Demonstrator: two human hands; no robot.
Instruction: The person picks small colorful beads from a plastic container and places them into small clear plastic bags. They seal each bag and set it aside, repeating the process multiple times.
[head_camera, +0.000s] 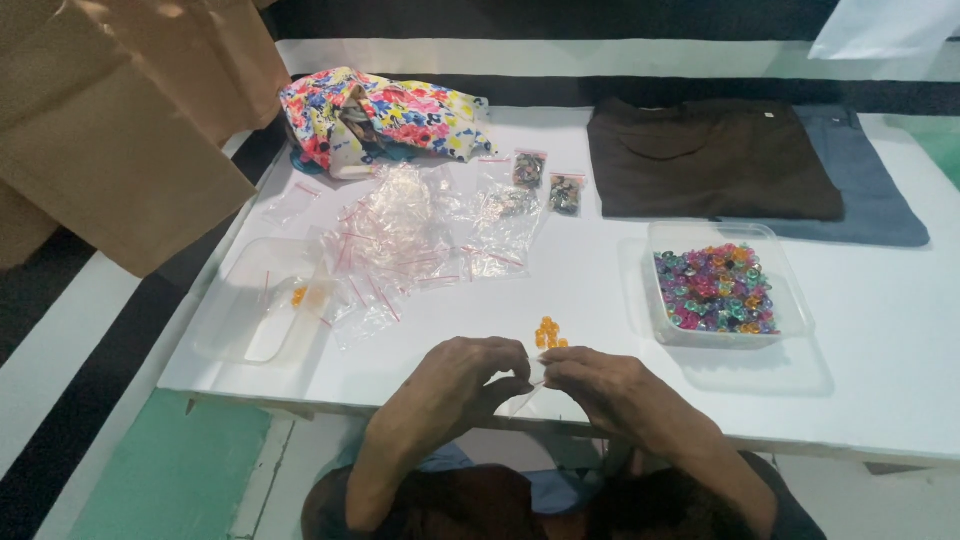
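Head view. We look down on a white table (600, 290) standing on a floor of black, white and green bands, with a brown cardboard box (120, 130) at the upper left. At the near edge of the table, our left hand (455, 380) and right hand (610, 385) meet fingertip to fingertip, both pinched shut on a small clear bag (527, 385) held between them just above the tabletop. Just beyond the fingertips, a little cluster of orange beads (549, 334) lies on the table. To the right stands a clear plastic tub (790, 300) filled with mixed coloured beads (715, 290). To the left lies a shallow clear tray (240, 320) with a few orange pieces in it, and beside it a loose heap of empty clear bags (400, 235) with red seal strips. Two filled small bags (545, 185) rest farther back, near a flowered cloth bundle (380, 115). At the far right, a folded dark brown shirt (710, 160) overlaps a folded grey-blue garment (870, 190).
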